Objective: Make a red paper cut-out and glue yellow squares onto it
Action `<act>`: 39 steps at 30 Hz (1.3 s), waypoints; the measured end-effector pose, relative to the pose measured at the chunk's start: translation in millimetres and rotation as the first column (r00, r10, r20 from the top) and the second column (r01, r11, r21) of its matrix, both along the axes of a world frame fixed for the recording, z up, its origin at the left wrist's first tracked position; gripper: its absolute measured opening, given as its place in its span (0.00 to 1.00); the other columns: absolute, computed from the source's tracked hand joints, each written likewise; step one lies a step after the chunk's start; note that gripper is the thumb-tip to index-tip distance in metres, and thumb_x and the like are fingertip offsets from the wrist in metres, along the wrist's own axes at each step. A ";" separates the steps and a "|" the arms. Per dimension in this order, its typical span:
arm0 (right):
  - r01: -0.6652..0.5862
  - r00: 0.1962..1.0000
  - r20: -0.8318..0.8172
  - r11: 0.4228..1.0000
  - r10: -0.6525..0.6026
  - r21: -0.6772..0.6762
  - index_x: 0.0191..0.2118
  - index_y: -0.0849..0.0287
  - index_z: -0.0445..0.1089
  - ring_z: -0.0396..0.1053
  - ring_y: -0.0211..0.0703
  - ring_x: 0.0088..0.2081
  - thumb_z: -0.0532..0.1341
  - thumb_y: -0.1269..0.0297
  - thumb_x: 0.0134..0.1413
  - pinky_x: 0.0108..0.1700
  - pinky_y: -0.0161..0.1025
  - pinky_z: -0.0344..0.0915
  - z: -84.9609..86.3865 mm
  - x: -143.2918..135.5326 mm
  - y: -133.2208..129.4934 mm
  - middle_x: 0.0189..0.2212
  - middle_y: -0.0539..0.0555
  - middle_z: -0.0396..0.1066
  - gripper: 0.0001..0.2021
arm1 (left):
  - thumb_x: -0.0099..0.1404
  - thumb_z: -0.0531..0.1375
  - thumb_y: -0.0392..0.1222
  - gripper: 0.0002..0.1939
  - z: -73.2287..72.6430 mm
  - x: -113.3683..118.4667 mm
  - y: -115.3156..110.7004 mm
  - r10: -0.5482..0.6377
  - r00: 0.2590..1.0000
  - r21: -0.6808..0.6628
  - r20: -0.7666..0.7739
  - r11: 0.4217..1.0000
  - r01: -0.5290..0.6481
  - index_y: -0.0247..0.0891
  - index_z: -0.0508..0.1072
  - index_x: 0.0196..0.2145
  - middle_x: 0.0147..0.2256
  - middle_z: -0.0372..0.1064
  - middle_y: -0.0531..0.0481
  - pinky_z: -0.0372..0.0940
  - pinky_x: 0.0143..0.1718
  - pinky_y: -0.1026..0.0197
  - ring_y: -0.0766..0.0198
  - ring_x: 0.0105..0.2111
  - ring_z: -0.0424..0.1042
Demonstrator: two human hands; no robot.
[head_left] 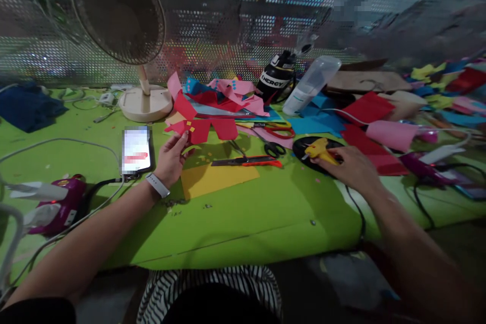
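My left hand (172,158), with a pale band at the wrist, pinches a cut red paper piece (199,130) that has small yellow squares on it. To the right, my right hand (353,168) is wrapped round a yellow hot glue gun (321,149), held over a black round dish (299,148). Its trigger is hidden by my fingers. Between the hands lie an orange-handled craft knife (246,161), black-handled scissors (275,150) and scissors with red and yellow handles (281,130). A yellow paper sheet (220,180) lies flat just below the knife, on the green table (246,223).
A fan (146,104) and a phone (135,151) stand left. Purple power strips (63,205) with cords lie at both sides. Behind are a black bottle (276,78), a clear bottle (312,83) and paper scraps (228,92). Red paper (370,107) lies right.
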State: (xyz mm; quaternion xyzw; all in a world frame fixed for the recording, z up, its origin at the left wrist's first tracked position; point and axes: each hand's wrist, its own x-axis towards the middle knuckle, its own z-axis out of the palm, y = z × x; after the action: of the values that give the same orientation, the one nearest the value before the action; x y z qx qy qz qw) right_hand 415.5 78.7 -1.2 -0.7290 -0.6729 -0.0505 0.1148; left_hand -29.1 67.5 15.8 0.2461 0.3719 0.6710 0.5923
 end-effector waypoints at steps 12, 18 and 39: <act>-0.402 0.863 -0.301 0.912 0.407 0.079 0.36 0.58 0.71 0.71 0.47 0.35 0.59 0.51 0.56 0.38 0.41 0.63 44.2 -150.2 5.1 0.35 0.57 0.76 0.14 | 0.45 0.74 0.41 0.15 -2.4 -3.3 3.4 0.010 1.000 0.011 -0.002 1.000 -0.010 0.39 0.74 0.28 0.30 0.76 0.56 0.69 0.30 0.66 0.71 0.28 0.73; -0.608 0.772 -0.333 0.781 0.541 -0.140 0.49 0.60 0.71 0.67 0.42 0.26 0.65 0.63 0.47 0.31 0.37 0.58 31.8 -202.6 41.3 0.24 0.51 0.72 0.21 | 0.44 0.74 0.40 0.15 -3.0 -8.1 5.5 0.030 0.999 -0.006 0.030 1.000 -0.030 0.39 0.74 0.28 0.30 0.76 0.56 0.69 0.30 0.66 0.71 0.27 0.73; -0.242 0.480 -0.781 0.916 0.399 0.320 0.24 0.58 0.73 0.62 0.37 0.17 0.60 0.41 0.51 0.20 0.36 0.59 36.5 -182.4 40.1 0.15 0.49 0.65 0.23 | 0.48 0.72 0.40 0.12 -5.6 -9.2 9.4 0.045 0.998 -0.045 0.039 0.998 -0.044 0.40 0.73 0.29 0.31 0.76 0.58 0.68 0.32 0.66 0.73 0.26 0.73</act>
State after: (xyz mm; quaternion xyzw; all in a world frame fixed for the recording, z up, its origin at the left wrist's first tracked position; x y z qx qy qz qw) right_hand 233.0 118.8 35.2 -0.5126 -0.6538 0.2684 0.4875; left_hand -38.3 76.9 10.2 0.2112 0.3799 0.6806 0.5898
